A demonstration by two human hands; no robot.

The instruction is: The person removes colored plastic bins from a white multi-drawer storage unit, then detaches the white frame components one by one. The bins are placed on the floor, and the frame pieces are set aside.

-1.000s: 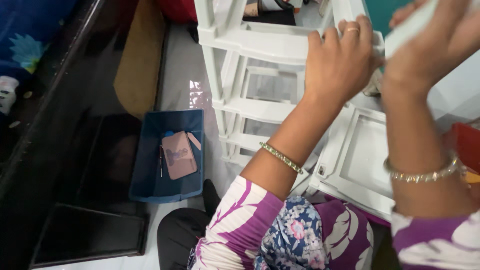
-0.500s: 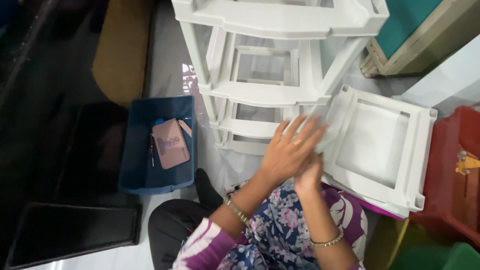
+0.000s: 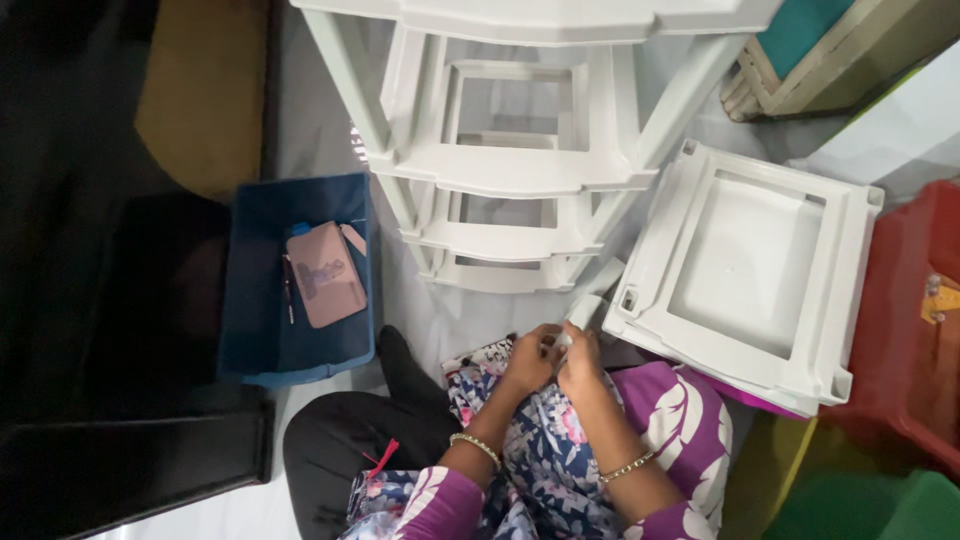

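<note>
Partly assembled: white plastic drawer rack frame (image 3: 515, 170) standing with three tiers stacked, one loose white tier frame (image 3: 745, 270) lying beside, left hand (image 3: 528, 360) and right hand (image 3: 580, 358) pinching a small white piece (image 3: 562, 341) over the lap.

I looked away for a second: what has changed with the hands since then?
Both hands came down from the top of the white plastic rack to the lap; left hand and right hand now meet around a small white piece. The blue bin and loose shelf frame stayed put.
</note>
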